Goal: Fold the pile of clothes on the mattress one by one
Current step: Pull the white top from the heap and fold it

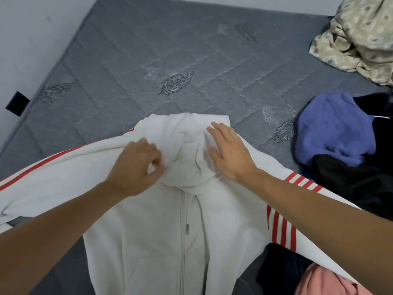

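Observation:
A white zip hoodie [148, 241] with red stripes on its sleeves lies front up on the grey quilted mattress [161, 60], its hood bunched at the far end. My left hand [134, 167] pinches the hoodie's fabric at the left side of the hood, fingers curled. My right hand [228, 152] lies flat with straight fingers on the right side of the hood. The pile of unfolded clothes sits to the right: a blue garment [331, 128] on top of black clothes [361, 184].
A patterned beige cloth [361, 37] lies crumpled at the far right corner. Pink fabric [327, 282] shows at the bottom right. A pale wall [32, 28] with a black socket [17, 103] borders the mattress on the left.

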`<state>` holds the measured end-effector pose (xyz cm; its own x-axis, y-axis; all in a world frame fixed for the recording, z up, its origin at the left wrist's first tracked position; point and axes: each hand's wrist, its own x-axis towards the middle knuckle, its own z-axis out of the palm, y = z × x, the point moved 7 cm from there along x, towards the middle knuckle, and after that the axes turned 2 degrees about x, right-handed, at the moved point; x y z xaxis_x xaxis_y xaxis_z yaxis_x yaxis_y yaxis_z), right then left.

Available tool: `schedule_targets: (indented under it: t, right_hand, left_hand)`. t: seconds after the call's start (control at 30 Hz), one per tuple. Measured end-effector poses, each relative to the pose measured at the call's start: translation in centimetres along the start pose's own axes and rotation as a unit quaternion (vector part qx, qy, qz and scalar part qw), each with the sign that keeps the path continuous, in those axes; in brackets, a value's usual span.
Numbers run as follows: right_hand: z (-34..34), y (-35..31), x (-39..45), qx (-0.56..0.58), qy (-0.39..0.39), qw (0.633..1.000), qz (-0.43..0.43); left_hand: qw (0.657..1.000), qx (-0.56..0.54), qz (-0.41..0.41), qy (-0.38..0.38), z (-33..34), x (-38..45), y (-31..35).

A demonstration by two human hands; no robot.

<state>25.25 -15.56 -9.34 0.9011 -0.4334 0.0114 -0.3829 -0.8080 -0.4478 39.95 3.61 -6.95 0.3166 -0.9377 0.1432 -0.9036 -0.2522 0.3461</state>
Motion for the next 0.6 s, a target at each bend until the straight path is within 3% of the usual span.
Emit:
schedule_targets:
  t: [0.07, 0.23, 0.33, 0.5, 0.6]
  right_hand:
    - [1.0, -0.7, 2.4, 0.000, -0.007, 1.000, 0.007]
    - [5.9, 1.6, 5.1, -0.082, -0.072, 0.994, 0.015]
    - [7.4, 4.2, 4.0, -0.150, -0.035, 0.987, 0.034]
    - [7.0, 3.7, 3.9, -0.155, -0.050, 0.985, 0.059]
    - [5.6, 1.3, 4.5, -0.130, -0.084, 0.988, 0.021]
  left_hand:
    - [0.998, 0.038, -0.006, 0.050, 0.3, 2.7, 0.5]
    - [0.989, 0.073, -0.090, -0.091, 9.2, 6.1, -1.1]
    - [0.985, 0.129, -0.084, -0.074, 11.6, 4.3, -3.6]
    - [0.990, 0.096, -0.069, -0.082, 10.4, 3.9, -3.3]
    - [0.992, 0.068, -0.070, -0.078, 6.7, -0.4, -5.8]
